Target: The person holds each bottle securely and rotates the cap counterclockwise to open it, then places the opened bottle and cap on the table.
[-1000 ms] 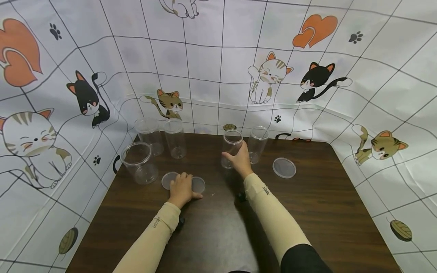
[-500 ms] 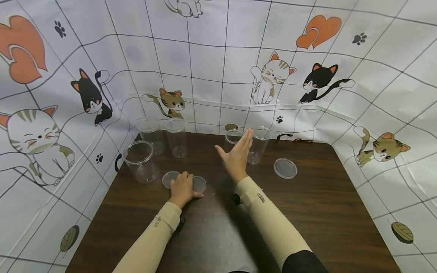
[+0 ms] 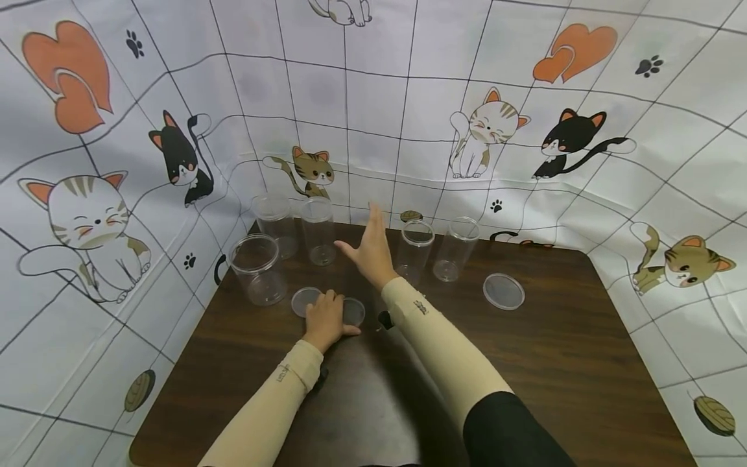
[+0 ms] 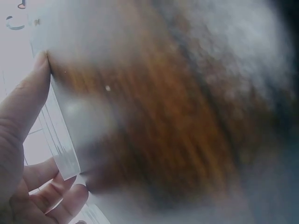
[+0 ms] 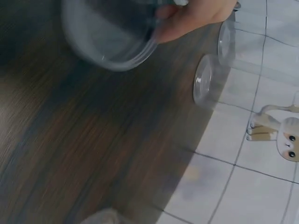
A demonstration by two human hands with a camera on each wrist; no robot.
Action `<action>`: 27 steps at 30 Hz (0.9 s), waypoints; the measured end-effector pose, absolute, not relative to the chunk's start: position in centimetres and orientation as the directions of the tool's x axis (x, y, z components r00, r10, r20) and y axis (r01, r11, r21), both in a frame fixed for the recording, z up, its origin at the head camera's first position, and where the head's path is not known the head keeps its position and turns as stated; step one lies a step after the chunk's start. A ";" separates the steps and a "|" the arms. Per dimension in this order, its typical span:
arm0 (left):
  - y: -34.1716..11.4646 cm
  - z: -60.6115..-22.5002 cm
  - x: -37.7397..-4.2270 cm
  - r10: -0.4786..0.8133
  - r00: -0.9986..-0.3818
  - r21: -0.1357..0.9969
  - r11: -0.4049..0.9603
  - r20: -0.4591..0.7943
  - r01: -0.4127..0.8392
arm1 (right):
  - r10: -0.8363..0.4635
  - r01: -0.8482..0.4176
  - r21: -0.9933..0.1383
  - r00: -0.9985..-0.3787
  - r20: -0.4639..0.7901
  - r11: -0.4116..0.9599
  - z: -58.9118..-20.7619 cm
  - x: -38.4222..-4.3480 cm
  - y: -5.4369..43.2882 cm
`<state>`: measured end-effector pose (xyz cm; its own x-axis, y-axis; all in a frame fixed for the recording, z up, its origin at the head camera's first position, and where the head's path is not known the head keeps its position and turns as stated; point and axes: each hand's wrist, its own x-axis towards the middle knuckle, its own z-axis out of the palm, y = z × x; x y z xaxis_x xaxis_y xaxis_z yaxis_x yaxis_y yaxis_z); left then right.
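The right hand (image 3: 373, 253) was empty, its fingers spread and thumb apart; the left hand's (image 3: 327, 319) fingers curved over two flat, round, translucent plastic lids (image 3: 355, 312), though the blurred wrist view could not tell me whether they pinched one. A tall, slender, clear plastic cup (image 3: 415, 248), gripped by the right hand a second earlier, stood released on the dark wood-grained bench (image 3: 560, 363), near wider clear cups (image 3: 260, 275).

Head: bright, soft shadows, glare on table (image 3: 362, 402) | L wrist: bg v. blurry, hazy | R wrist: dim, slt blur
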<state>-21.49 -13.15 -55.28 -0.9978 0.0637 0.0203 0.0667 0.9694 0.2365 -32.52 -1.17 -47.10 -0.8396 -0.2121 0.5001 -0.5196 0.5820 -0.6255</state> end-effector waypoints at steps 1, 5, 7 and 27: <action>-13.2 -55.3 -21.5 0.061 -0.998 0.233 0.970 0.014 0.063 | -0.225 -0.507 -0.639 -0.852 0.473 0.578 -47.1 -32.9 -1.7; -13.3 -55.2 -21.5 0.063 -0.998 0.212 0.975 -0.002 0.061 | -0.252 -0.427 -0.720 -0.904 0.345 0.547 -47.3 -33.8 -3.6; -13.3 -55.2 -21.6 0.064 -0.998 0.200 0.978 -0.006 0.062 | -0.258 -0.375 -0.771 -0.925 0.278 0.515 -47.3 -34.2 -4.4; -13.4 -54.7 -21.2 0.051 -0.997 0.058 0.997 -0.051 0.048 | -0.286 -0.176 -0.882 -0.957 0.050 0.438 -48.9 -37.2 -9.7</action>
<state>-21.23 -13.38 -54.71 -0.9974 0.0509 -0.0513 0.0479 0.9972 0.0578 -37.17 -9.66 -48.88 -0.9571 -0.2856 0.0495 -0.1763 0.4380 -0.8815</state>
